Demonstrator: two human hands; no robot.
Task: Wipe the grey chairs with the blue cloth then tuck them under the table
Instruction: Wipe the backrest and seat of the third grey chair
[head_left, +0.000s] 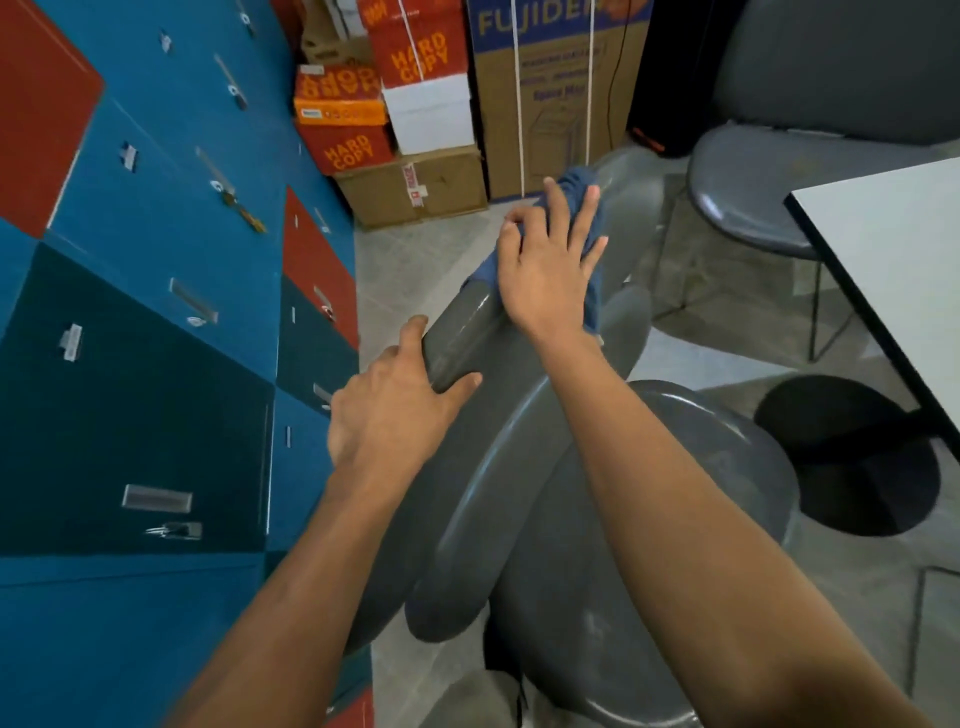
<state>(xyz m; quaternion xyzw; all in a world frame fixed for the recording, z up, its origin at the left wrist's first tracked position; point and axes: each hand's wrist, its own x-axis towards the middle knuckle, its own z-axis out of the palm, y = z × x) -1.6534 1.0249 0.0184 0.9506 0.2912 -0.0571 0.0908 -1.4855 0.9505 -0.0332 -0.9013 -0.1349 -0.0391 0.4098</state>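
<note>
Wiping proceeds along the nearest grey chair's backrest top edge (467, 332), which runs away from the person: right hand (550, 275) presses the one blue cloth (584, 208) flat-fingered at its far end, left hand (389, 410) grips the near end; two more grey chairs (753, 197) visible by the table (893, 270).

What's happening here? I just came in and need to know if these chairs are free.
A person is wiping a grey plastic chair. The right hand presses a blue cloth flat onto the top edge of the backrest, while the left hand grips that edge nearer the camera to steady it. A second grey chair stands beside the white table, not tucked under it.
</note>
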